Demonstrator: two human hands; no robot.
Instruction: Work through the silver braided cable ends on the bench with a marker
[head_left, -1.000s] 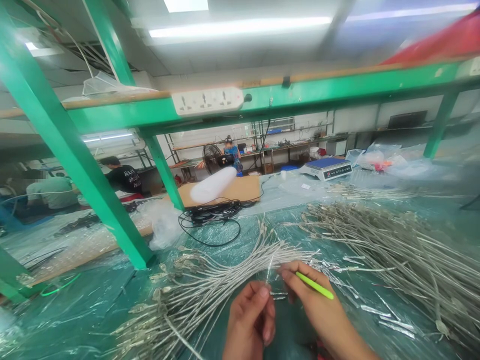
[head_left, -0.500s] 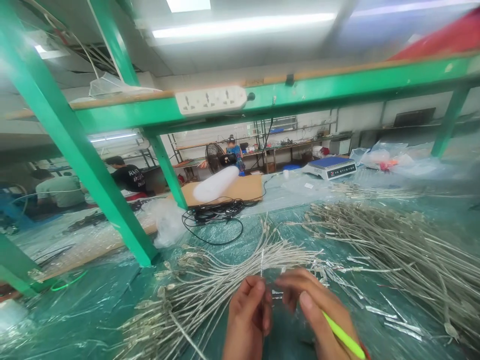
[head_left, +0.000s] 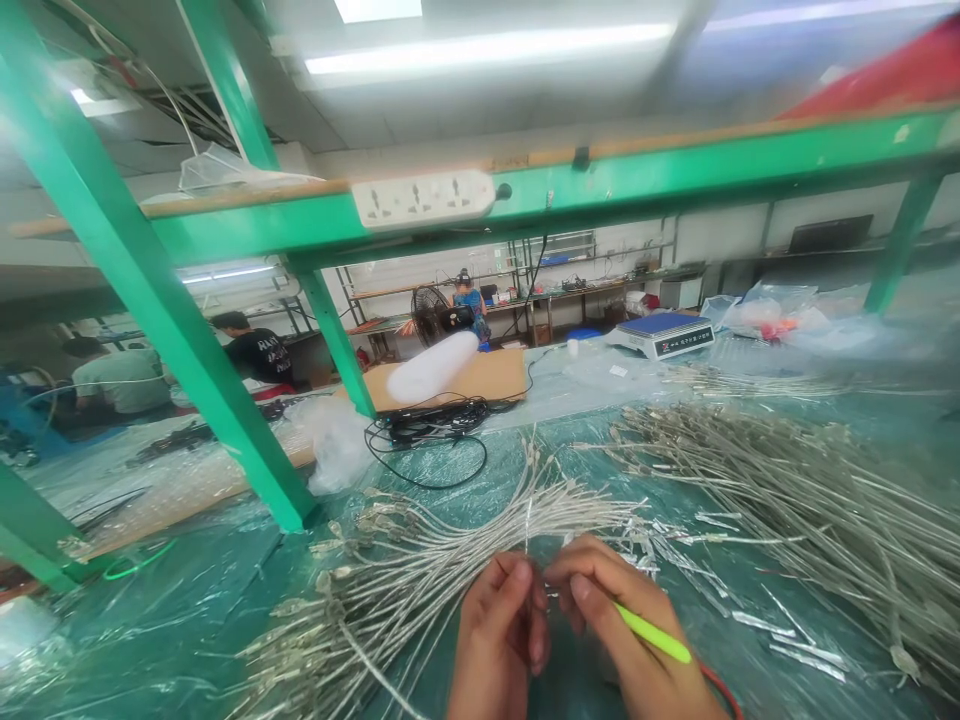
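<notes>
Low in the middle, my left hand (head_left: 499, 635) and my right hand (head_left: 615, 620) meet with fingertips pinched together on a thin silver strip (head_left: 528, 520) that stands up between them. My right hand also carries a lime-green stick-like tool (head_left: 652, 634) lying across its back. Just beyond the fingers lies a fanned bundle of grey cables with metal ends (head_left: 405, 580) on the green plastic-covered bench (head_left: 187, 620). Short silvery sleeve pieces (head_left: 750, 620) are scattered to the right of my hands.
A large heap of the same cables (head_left: 795, 490) fills the right side. Green frame posts (head_left: 150, 290) and a beam with a white power strip (head_left: 424, 198) cross above. Black cord (head_left: 431, 430), cardboard, a white roll and a scale (head_left: 664, 335) sit farther back. People work at distant benches.
My right hand swung its green tool down and back while the fingers came together with my left hand's; both hands now pinch the silver strip closer to me.
</notes>
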